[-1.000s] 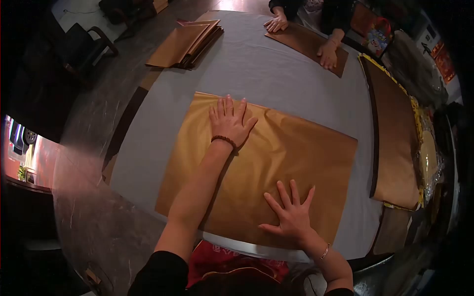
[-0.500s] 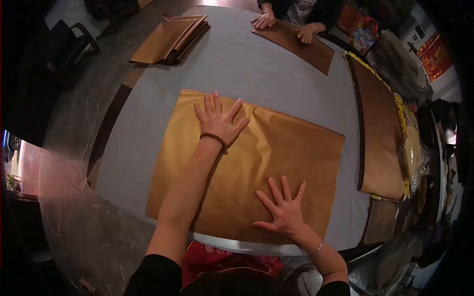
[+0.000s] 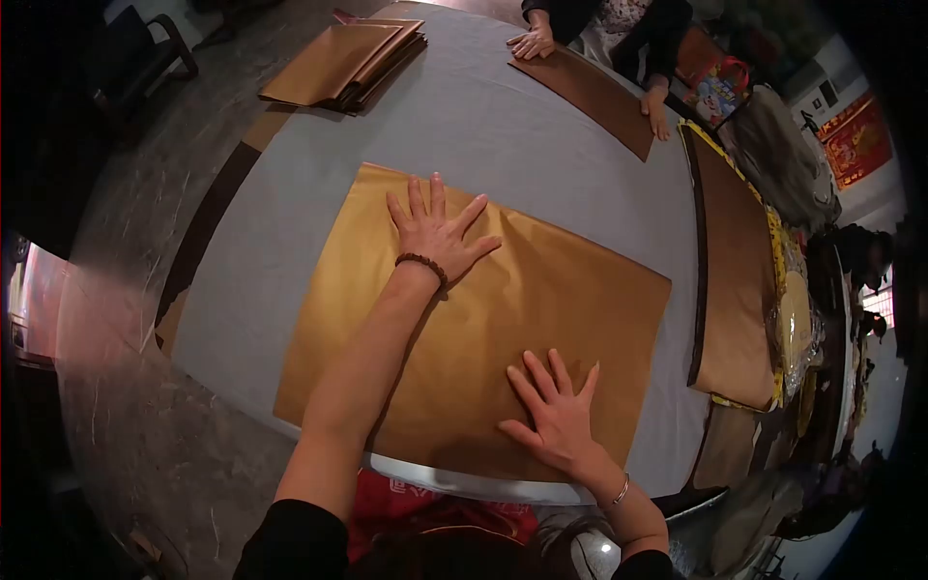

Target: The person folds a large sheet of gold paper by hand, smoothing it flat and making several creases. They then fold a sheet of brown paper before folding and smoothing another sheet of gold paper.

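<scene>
A golden-brown sheet [image 3: 464,377] lies flat before me on a table covered in grey cloth [image 3: 503,145]. Near its upper left edge, my left hand [image 3: 432,232] presses down with the fingers spread; a dark bead bracelet circles that wrist. Closer to the near right corner rests my right hand [image 3: 558,416], also spread flat on the sheet, with a thin bangle at the wrist. Slight wrinkles run across the sheet between the two hands. Neither hand grips anything.
At the far left, folded brown sheets [image 3: 338,63] lie stacked. Across the table another person's hands [image 3: 534,42] touch a folded brown piece [image 3: 590,101]. A pile of brown sheets [image 3: 737,280] with yellow wrapping lies along the right edge. A dark chair [image 3: 145,58] stands beyond the left side.
Across the table, the other person's hand on the right has slid to the end of the folded piece. My hands stay spread on the sheet; the view has tilted slightly.
</scene>
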The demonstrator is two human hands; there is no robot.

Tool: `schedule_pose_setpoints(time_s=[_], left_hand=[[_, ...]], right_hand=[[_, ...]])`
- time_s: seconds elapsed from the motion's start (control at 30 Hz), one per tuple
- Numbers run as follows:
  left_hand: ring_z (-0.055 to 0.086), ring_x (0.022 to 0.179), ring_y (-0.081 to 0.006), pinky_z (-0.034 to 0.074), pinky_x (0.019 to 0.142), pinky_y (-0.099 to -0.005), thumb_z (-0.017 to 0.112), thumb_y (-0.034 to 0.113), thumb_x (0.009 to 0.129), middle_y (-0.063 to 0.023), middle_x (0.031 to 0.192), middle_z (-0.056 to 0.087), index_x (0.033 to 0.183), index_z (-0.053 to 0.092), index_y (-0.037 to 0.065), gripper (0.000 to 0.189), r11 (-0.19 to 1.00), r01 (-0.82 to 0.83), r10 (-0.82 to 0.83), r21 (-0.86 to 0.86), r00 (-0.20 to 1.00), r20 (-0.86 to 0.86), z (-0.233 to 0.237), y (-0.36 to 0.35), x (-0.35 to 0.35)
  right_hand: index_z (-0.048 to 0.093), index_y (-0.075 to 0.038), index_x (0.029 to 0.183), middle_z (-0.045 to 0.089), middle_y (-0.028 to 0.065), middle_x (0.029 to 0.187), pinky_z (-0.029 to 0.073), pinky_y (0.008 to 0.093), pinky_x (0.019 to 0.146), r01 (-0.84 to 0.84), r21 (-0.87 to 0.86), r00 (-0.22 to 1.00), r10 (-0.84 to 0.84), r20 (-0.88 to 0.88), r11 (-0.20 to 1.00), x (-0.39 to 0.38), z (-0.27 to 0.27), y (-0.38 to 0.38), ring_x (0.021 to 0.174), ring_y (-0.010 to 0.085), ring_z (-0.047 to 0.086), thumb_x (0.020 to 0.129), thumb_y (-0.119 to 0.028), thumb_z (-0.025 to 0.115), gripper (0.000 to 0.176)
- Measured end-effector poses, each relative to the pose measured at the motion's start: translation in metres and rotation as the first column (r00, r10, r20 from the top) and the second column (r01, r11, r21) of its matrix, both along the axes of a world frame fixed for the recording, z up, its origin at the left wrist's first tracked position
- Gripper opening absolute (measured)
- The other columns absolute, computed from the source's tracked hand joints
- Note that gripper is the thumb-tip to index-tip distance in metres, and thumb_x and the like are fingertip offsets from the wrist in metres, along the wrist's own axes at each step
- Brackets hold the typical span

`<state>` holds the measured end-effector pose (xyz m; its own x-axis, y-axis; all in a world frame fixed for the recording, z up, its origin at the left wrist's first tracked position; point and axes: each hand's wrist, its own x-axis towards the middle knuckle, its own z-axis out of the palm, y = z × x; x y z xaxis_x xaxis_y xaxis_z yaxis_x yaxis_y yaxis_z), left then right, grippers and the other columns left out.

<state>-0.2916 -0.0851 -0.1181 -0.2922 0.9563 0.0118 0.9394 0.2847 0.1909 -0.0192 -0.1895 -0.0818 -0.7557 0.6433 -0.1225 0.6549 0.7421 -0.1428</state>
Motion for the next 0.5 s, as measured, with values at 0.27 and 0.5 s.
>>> schedule_pose_setpoints(time_s=[0.27, 0.5], left_hand=[[0.002, 0.143, -0.0458, -0.003, 0.105, -0.0702, 0.035, 0.066, 0.089, -0.0179, 0.158, 0.006, 0.148, 0.023, 0.043, 0.064, 0.997, 0.009, -0.022, -0.078, 0.986, -0.163, -0.014, 0.008, -0.006], [0.004, 0.144, -0.0427, -0.001, 0.106, -0.0707, 0.042, 0.051, 0.091, -0.0145, 0.159, 0.006, 0.149, 0.023, 0.038, 0.062, 0.991, -0.006, -0.025, -0.134, 0.974, -0.226, -0.007, 0.004, -0.006]], right_hand=[[0.032, 0.000, 0.144, 0.028, 0.0227, 0.151, 0.008, 0.0482, 0.116, 0.176, -0.111, 0.846, -0.208, -0.491, 0.978, -0.153, -0.021, 0.095, 0.143, 0.0352, 0.020, 0.095, -0.056, 0.036, 0.075], [0.032, -0.002, 0.145, 0.031, 0.0213, 0.149, 0.011, 0.0470, 0.116, 0.222, -0.167, 0.819, -0.277, -0.502, 0.961, -0.174, -0.040, 0.134, 0.142, 0.0342, 0.023, 0.095, -0.058, 0.031, 0.075]])
